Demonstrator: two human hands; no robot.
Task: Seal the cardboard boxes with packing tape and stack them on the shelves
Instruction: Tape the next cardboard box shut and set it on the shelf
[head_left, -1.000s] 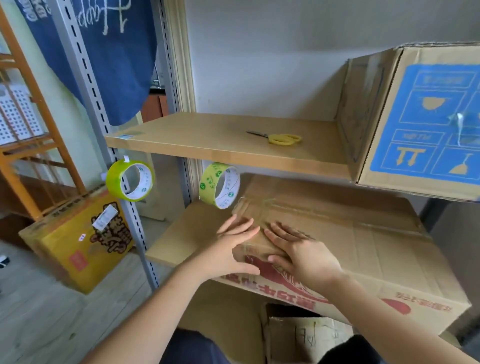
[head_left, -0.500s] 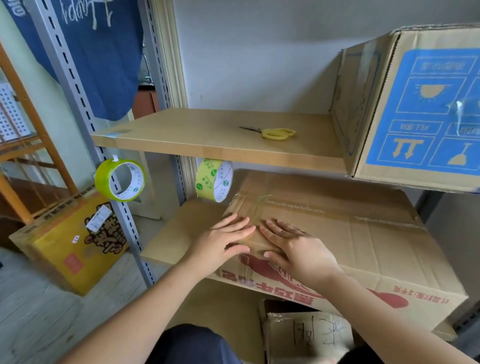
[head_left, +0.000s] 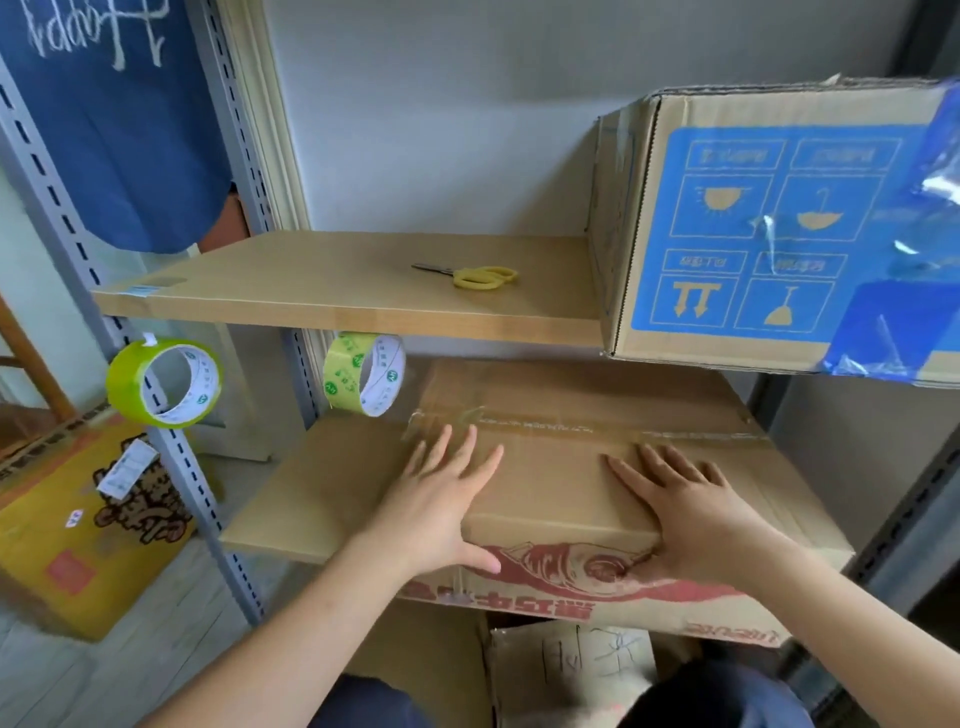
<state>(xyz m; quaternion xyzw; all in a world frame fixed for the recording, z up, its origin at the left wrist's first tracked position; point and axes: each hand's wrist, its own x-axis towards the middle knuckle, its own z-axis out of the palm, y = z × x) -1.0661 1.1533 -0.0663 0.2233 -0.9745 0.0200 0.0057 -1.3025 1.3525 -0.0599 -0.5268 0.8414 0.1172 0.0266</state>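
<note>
Hands, 2 of them, lie flat on top of 1 big cardboard box (head_left: 597, 467) on the lower shelf (head_left: 311, 499). Left hand (head_left: 441, 504) sits near the box's left end w/ fingers straight and spread, thumb hanging over the front edge onto the printed face; it grips nothing. Right hand (head_left: 691, 519) is further right, well apart from the left, fingers also straight and splayed on the lid, thumb down over the front edge on the red fish print; holds nothing either.

Box is plain brown on top w/ a strip of clear tape (head_left: 571, 428) running along the centre seam, wrinkled at its left end. Front face has a red fish drawing plus red lettering. Box fills most of the lower shelf, leaving bare board at left.

Below the shelf: 1 smaller carton (head_left: 571, 670) w/ handwritten marks, partly hidden by the person's dark-clothed legs.

Tape rolls: 2, both yellow-green w/ white cores. One roll (head_left: 166, 384) hangs on the front grey upright, the other (head_left: 363, 374) hangs just under the upper shelf (head_left: 337, 306), beside the box's back-left corner.

On the upper shelf: 1 pair of yellow-handled scissors (head_left: 472, 275) lying flat, and at right 1 carton with blue handling symbols (head_left: 753, 234), blue tape on its right side.

Far left on the floor: 1 yellow printed box (head_left: 67, 530). Blue cloth (head_left: 114, 119) hangs top left.
</note>
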